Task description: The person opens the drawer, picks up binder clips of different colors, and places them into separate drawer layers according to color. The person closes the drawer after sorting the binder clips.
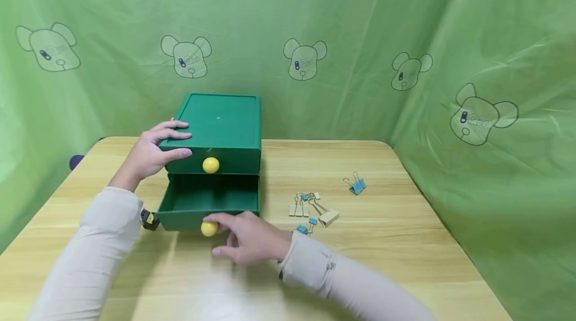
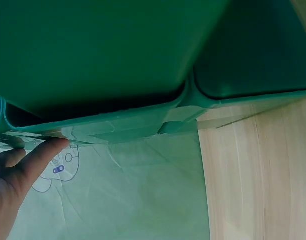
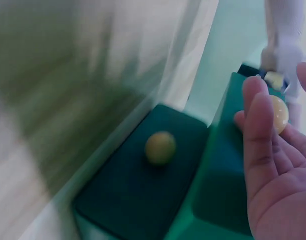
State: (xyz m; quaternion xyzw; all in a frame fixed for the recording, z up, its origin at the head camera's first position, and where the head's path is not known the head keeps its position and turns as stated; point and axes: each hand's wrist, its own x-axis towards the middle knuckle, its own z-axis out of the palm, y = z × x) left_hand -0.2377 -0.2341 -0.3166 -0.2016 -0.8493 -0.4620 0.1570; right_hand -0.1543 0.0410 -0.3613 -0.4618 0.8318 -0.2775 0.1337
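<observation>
A green two-drawer box [image 1: 223, 120] stands on the table, its upper drawer pushed in and its lower drawer [image 1: 189, 219] pulled out, with bare floor showing. Each drawer front carries a round yellow knob. My left hand [image 1: 155, 148] rests on the box's upper left edge, fingers spread straight over the top; the left wrist view catches its fingers [image 2: 45, 155] against the green wall. At the lower yellow knob [image 1: 209, 228] is my right hand [image 1: 249, 237], index finger laid over the knob and thumb apart below. The upper knob [image 3: 160, 148] is untouched.
Right of the box lie several binder clips, among them a cream clip [image 1: 329, 217], another cream clip [image 1: 299, 210] and, farther back, a blue clip [image 1: 357, 186]. A green curtain [image 1: 346, 21] with bear-head drawings hangs behind and to the right of the wooden table [image 1: 382, 261].
</observation>
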